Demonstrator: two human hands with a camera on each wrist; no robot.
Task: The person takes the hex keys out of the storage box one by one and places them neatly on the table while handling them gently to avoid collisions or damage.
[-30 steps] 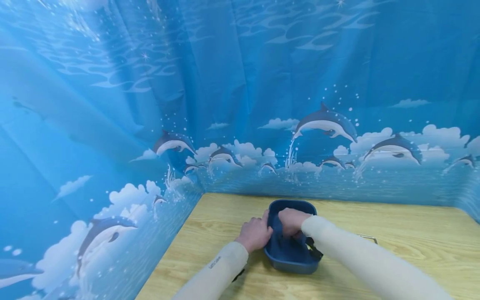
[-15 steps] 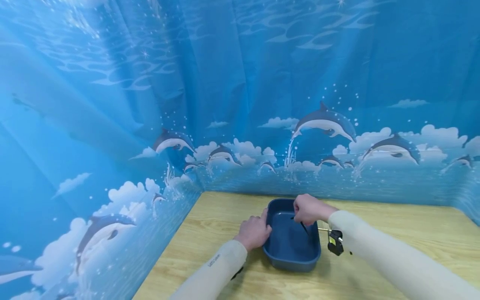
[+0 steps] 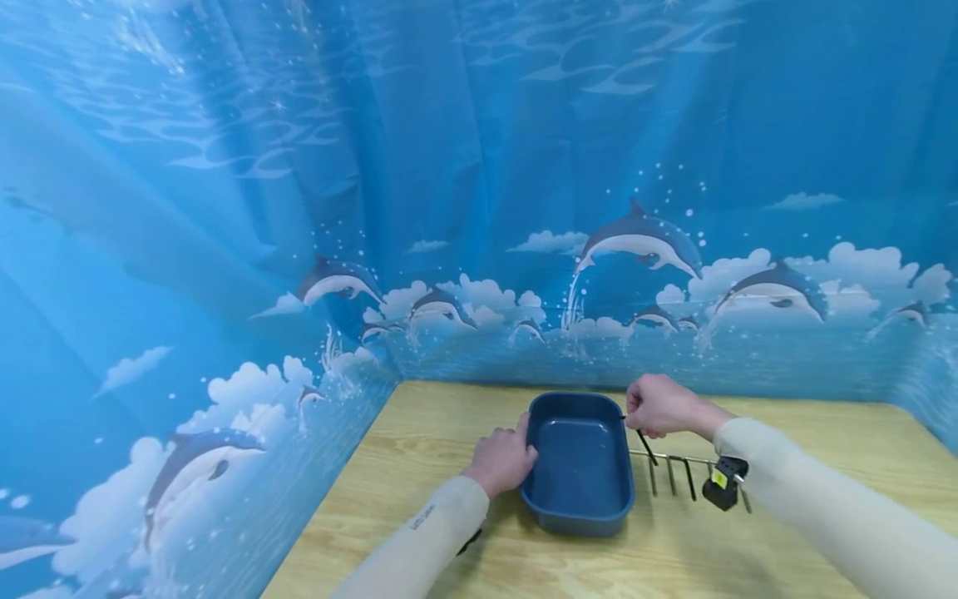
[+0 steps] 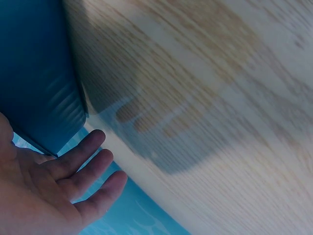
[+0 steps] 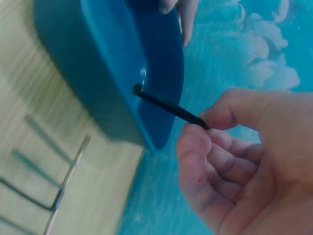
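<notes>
A dark blue rectangular tub (image 3: pixel 580 466) stands on the wooden table. At its left wall my left hand (image 3: pixel 500 457) holds the rim, thumb over the edge and a finger outside. In the left wrist view the other fingers (image 4: pixel 100 176) extend loosely beside the tub (image 4: pixel 39 73). Just beyond the tub's right rim, my right hand (image 3: pixel 666 406) pinches a black L-shaped hex key (image 3: pixel 647 447) between thumb and forefinger. The right wrist view shows the key's straight arm (image 5: pixel 166 105) pointing toward the tub; its other part is hidden in the fingers.
Right of the tub, several thin L-shaped rods (image 3: pixel 690 478) lie in a row on the table (image 3: pixel 464 408), along a brass-coloured line. A black wrist device (image 3: pixel 722 482) partly covers the row. A blue dolphin-print curtain (image 3: pixel 479 208) encloses the table's back and left.
My right hand has come up out of the tub and moved right past its rim with the hex key, uncovering the tub's inside and the row of rods. My left hand stays at the rim.
</notes>
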